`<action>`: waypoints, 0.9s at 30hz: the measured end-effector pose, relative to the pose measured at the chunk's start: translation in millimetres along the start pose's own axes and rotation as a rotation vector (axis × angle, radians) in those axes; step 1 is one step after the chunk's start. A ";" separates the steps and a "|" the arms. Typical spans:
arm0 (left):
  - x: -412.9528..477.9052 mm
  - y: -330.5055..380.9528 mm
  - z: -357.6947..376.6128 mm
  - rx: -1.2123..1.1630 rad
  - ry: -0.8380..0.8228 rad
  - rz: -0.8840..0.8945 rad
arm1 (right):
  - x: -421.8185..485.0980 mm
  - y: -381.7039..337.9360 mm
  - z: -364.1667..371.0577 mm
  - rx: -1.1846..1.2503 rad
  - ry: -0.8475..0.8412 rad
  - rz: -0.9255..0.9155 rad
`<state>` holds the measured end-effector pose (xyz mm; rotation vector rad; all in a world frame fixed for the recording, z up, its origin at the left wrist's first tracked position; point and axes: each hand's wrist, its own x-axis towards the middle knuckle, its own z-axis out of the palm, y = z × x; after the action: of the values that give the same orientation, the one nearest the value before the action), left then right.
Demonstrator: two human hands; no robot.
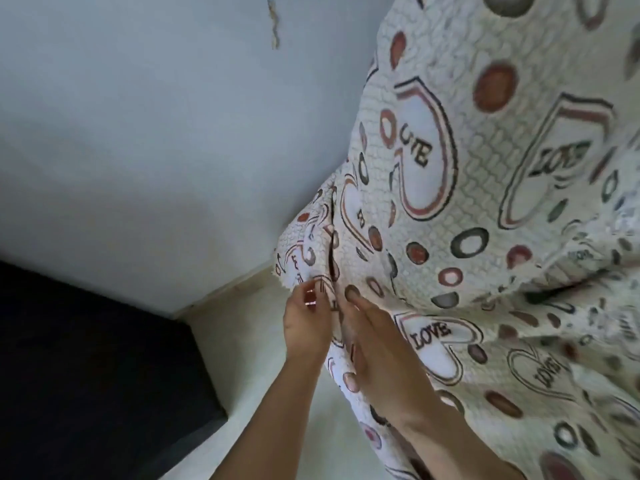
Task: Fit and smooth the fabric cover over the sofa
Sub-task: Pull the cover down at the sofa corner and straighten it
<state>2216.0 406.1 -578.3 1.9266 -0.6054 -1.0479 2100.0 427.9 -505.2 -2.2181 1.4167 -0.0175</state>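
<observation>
A cream quilted fabric cover (485,209), printed with hearts, rings and the word LOVE, drapes over the sofa and fills the right side of the view. The sofa itself is hidden under it. My left hand (306,323) pinches the frayed lower corner of the cover near a fold. My right hand (377,348) lies flat against the cloth just to the right, fingers extended and pressed on the surface beside the same fold.
A pale blue wall (156,133) with a crack near the top stands behind. A light tiled floor (249,358) runs along the skirting. A dark block-like piece of furniture (86,375) fills the lower left corner.
</observation>
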 end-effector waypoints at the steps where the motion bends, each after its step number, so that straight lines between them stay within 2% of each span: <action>1: -11.8 -5.7 1.9 0.008 0.001 0.027 | -13.8 11.4 5.3 0.013 0.069 -0.022; 3: -50.6 -20.6 9.5 0.067 -0.015 0.083 | -56.3 37.2 14.6 0.040 0.193 0.001; 5: -92.8 -37.7 17.9 0.239 -0.022 0.177 | -103.2 70.0 26.0 -0.015 0.230 0.084; 7: -138.9 -51.1 27.5 0.459 -0.020 0.392 | -153.2 105.4 37.0 -0.097 0.279 0.196; 9: -181.7 -66.9 42.5 0.575 -0.120 0.630 | -204.5 136.7 45.5 -0.137 0.290 0.278; 12: -227.2 -90.1 66.3 0.692 -0.412 0.890 | -267.9 168.7 50.5 -0.189 0.277 0.373; 14: -241.8 -97.7 80.9 0.794 -0.494 1.011 | -291.0 180.2 47.7 -0.239 0.283 0.431; 18: -247.8 -94.9 99.3 0.919 -0.471 1.119 | -306.9 187.1 50.1 -0.180 0.322 0.461; 21: -244.0 -106.0 85.6 1.060 -0.622 1.246 | -324.1 177.1 56.3 -0.047 0.293 0.352; 23: -249.1 -108.3 77.7 1.137 -0.642 1.253 | -341.1 171.1 59.8 0.036 0.319 0.320; 25: -260.9 -103.7 79.2 1.128 -0.604 1.182 | -356.5 171.4 63.0 0.059 0.412 0.346; 27: -285.7 -100.8 88.7 1.041 -0.648 1.167 | -381.8 179.2 65.9 -0.013 0.578 0.479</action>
<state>1990.6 626.7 -564.5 1.3772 -2.6157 -0.5095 1791.7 720.9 -541.3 -1.9001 2.2278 -0.5197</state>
